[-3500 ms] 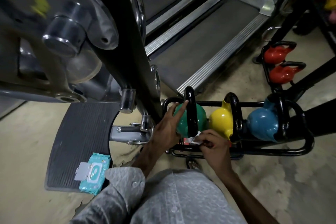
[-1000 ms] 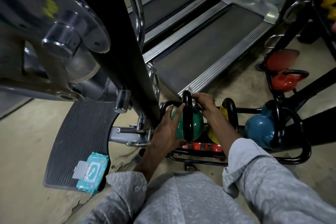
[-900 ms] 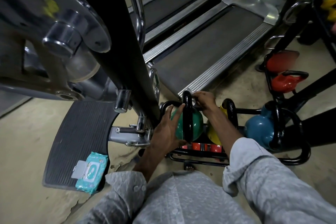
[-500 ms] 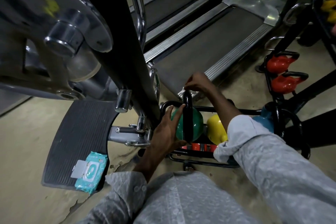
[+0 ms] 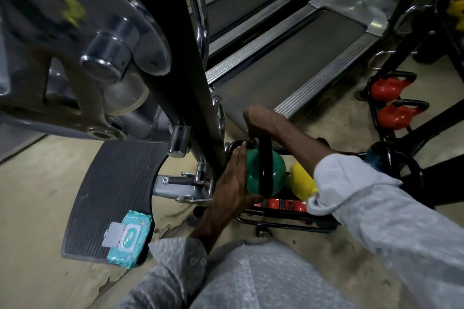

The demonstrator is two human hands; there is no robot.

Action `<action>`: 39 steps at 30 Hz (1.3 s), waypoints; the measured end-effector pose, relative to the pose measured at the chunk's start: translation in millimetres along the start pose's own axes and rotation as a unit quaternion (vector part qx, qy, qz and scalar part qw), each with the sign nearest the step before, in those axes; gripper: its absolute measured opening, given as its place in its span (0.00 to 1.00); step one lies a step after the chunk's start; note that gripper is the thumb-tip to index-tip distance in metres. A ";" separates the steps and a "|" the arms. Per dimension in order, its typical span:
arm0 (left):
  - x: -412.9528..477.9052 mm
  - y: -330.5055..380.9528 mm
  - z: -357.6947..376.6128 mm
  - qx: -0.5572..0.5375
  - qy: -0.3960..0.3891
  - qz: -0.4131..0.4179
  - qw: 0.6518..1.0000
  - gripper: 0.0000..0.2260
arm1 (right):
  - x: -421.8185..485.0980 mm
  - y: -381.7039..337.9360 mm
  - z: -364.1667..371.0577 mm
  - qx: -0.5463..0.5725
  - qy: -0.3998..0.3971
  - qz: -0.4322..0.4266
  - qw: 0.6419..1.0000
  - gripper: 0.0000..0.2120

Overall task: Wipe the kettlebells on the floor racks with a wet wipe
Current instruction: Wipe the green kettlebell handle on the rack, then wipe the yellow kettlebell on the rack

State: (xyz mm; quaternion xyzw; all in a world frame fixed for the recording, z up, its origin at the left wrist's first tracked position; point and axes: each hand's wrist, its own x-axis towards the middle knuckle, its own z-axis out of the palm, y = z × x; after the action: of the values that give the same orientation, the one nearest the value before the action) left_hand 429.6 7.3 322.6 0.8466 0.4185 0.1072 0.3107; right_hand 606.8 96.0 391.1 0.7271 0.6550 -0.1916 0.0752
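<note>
A green kettlebell (image 5: 276,175) with a black handle (image 5: 265,165) sits at the left end of a low black floor rack (image 5: 288,224). My left hand (image 5: 232,184) lies against its left side, palm on the bell and thumb under its front. My right hand (image 5: 261,120) is curled over the far top of the handle; the wet wipe is hidden under its fingers. My right forearm crosses a yellow kettlebell (image 5: 300,182). The sleeve mostly hides a blue kettlebell (image 5: 372,158).
A teal wipe pack (image 5: 129,238), lid open, lies on a ribbed footplate (image 5: 110,190) at lower left. A machine's black column (image 5: 185,88) stands close left of the rack. Treadmills (image 5: 296,57) lie behind. Two red kettlebells (image 5: 391,100) sit on a rack at right.
My right hand has gone from the near lower side of the green kettlebell up over the handle to its far top. My left hand has stayed on the bell.
</note>
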 end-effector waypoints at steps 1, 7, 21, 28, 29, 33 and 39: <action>0.6 -1.6 0.5 -0.005 0.003 0.000 1.000 0.61 | -10.4 -0.6 4.7 0.006 0.029 -0.011 0.999 0.07; 3.8 -4.3 2.7 -0.033 0.008 0.001 0.999 0.59 | -86.2 -3.4 78.5 0.093 0.186 -0.060 0.976 0.01; 13.0 6.8 -3.3 0.008 -0.042 0.041 0.998 0.57 | -133.3 10.6 120.1 0.501 0.399 0.102 0.761 0.06; 10.2 46.9 9.1 0.133 0.017 0.070 0.989 0.52 | -157.1 119.1 97.4 0.338 0.473 0.147 0.800 0.08; 10.4 56.3 14.6 0.135 0.015 0.088 0.987 0.50 | -155.2 132.0 98.2 0.325 0.468 0.145 0.809 0.08; 8.8 88.3 49.2 0.112 -0.022 0.140 0.983 0.45 | -141.4 156.8 106.9 0.299 0.416 0.101 0.853 0.09; 14.4 97.8 86.8 0.117 -0.042 0.136 0.983 0.46 | -142.3 148.7 111.9 0.329 0.379 0.040 0.864 0.10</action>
State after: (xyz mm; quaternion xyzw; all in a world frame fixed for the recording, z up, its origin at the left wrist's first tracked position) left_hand 539.7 -64.1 313.7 0.9301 0.2954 0.0632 0.2091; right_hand 722.8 -95.1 321.3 0.7519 0.5020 -0.1030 -0.4148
